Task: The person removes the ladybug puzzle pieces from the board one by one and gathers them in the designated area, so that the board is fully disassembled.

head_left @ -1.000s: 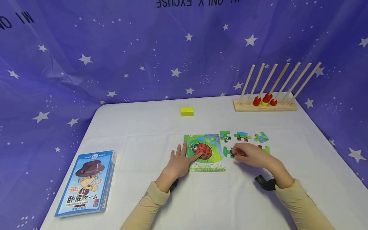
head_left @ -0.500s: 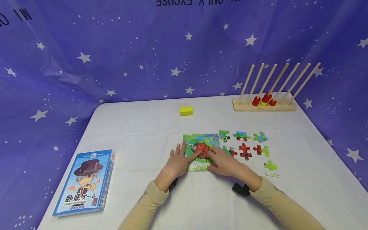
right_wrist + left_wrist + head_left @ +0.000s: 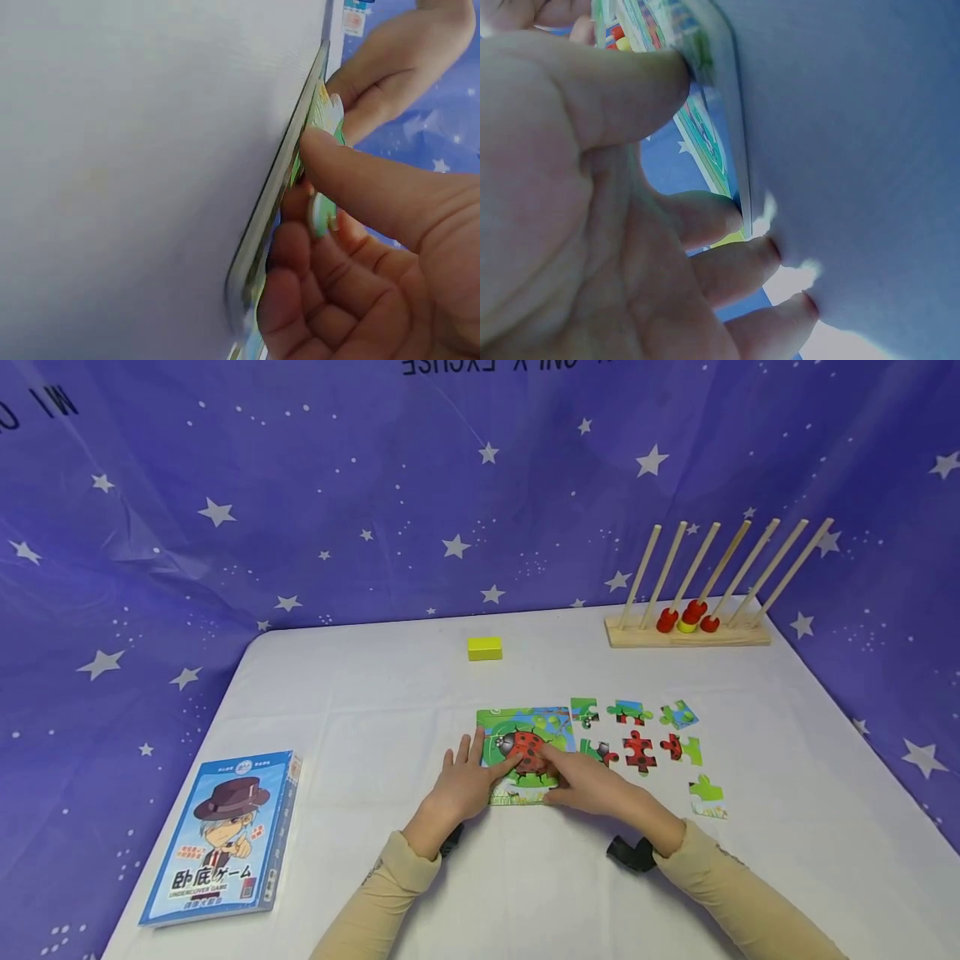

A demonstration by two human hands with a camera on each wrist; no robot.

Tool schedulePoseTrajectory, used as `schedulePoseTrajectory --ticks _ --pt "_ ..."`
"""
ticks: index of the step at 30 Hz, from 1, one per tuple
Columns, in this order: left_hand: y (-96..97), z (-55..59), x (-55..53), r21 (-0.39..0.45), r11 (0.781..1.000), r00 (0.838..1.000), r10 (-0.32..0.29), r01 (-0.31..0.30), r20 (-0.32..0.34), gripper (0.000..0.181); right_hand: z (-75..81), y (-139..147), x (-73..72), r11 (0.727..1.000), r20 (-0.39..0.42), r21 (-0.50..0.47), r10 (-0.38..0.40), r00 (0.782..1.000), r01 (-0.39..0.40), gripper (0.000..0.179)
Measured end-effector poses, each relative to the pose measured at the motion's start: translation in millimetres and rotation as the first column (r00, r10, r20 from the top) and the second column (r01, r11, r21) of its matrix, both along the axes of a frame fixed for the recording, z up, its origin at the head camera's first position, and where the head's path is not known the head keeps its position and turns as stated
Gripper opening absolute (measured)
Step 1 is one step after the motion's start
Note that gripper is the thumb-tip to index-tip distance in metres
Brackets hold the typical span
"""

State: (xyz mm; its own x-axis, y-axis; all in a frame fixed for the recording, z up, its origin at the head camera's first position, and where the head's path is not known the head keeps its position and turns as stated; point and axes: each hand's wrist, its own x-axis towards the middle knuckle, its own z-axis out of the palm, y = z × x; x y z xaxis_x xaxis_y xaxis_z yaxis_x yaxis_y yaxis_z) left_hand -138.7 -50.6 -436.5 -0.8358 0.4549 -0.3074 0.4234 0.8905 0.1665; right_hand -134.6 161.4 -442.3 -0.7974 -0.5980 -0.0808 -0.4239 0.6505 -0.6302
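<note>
A ladybug puzzle board [image 3: 491, 723] lies on the white table in front of me. My left hand [image 3: 459, 787] rests at its left side with fingers spread. In the left wrist view, the thumb [image 3: 649, 90] lies over the board's edge and the other fingertips reach down beside it. My right hand [image 3: 588, 783] is at the board's right part. The right wrist view shows it pinching a green and white puzzle piece [image 3: 322, 216] between thumb and fingers, against the board. Much of that piece is hidden by the fingers.
Several loose puzzle pieces [image 3: 639, 753] lie right of the board. A yellow block [image 3: 484, 649] sits behind it. A wooden bead rack [image 3: 688, 637] with upright rods stands at the back right. A blue game box [image 3: 217, 839] lies at the left. A starry purple cloth [image 3: 390, 493] hangs behind.
My right hand has moved left from the loose pieces onto the board, uncovering the red piece and the lower right ones. Over the last half second it shifts only slightly. The left hand stays put.
</note>
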Motion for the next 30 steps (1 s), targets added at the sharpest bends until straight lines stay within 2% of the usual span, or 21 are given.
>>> schedulePoseTrajectory --ticks 5,7,10,14,20,25,30 --pt "0.1 0.7 0.0 0.010 1.000 1.000 0.001 0.000 -0.007 0.044 2.9 20 1.8 0.990 0.132 -0.140 0.003 0.991 0.016 0.023" --pt "-0.2 0.5 0.3 0.020 1.000 1.000 0.005 -0.005 -0.004 0.043 5.6 32 3.2 0.979 0.192 -0.198 -0.007 0.981 0.045 0.022" --pt "-0.5 0.2 0.5 0.033 0.999 1.000 0.006 -0.006 0.001 0.041 9.8 52 6.7 0.968 0.249 -0.232 -0.035 0.968 0.095 0.023" --pt "-0.6 0.7 0.6 0.035 0.999 1.000 -0.003 0.003 0.001 0.042 15.7 82 14.2 0.976 0.265 -0.180 -0.072 0.961 0.123 0.024" --pt "0.0 0.1 1.3 0.040 0.999 1.000 -0.006 0.006 -0.002 0.041 25.0 117 24.8 0.996 0.229 -0.015 -0.080 0.970 0.085 0.020" --pt "0.4 -3.5 1.6 0.046 0.999 1.000 -0.005 0.005 -0.003 0.041 26.4 127 29.8 0.986 0.207 0.084 -0.157 0.966 0.142 0.019" --pt "-1.5 -2.3 1.0 0.044 0.999 1.000 -0.002 0.003 -0.006 0.041 23.1 131 28.2 0.980 0.185 0.109 -0.185 0.965 0.167 0.021"
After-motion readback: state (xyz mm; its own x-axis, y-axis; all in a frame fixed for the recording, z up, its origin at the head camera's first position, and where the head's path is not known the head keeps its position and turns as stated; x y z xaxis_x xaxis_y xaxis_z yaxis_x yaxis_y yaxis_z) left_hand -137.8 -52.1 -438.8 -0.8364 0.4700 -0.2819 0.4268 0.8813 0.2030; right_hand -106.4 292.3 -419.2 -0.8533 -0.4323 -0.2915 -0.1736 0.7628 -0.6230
